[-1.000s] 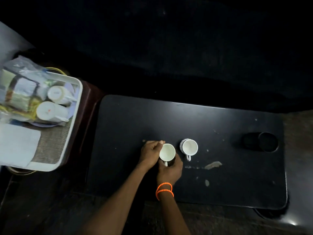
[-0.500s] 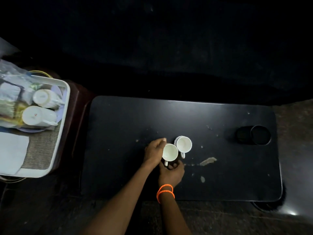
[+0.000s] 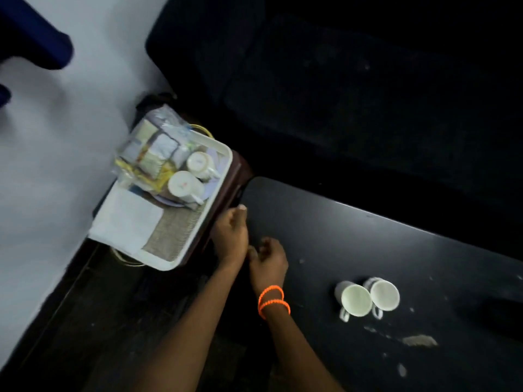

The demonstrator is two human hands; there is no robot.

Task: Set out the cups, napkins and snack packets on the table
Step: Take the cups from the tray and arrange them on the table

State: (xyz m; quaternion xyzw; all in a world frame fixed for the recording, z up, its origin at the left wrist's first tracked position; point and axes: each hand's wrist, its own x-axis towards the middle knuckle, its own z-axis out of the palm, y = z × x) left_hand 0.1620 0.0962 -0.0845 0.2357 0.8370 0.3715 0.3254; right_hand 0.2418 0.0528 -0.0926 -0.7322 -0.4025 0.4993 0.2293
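Both hands [image 3: 249,247] off the table's cups [image 3: 368,298] (two more in tray [image 3: 198,239])

Two white cups stand upright on the black table [image 3: 368,236], side by side and touching: the left cup [image 3: 355,300] and the right cup [image 3: 383,295], both with handles turned toward the near edge. Two more white cups lie on their sides in the white tray [image 3: 198,239]: the near one [image 3: 185,185] and the far one [image 3: 201,163]. Snack packets [image 3: 150,154] in clear wrapping fill the tray's far end. A folded white napkin [image 3: 127,220] lies flat at its near end.
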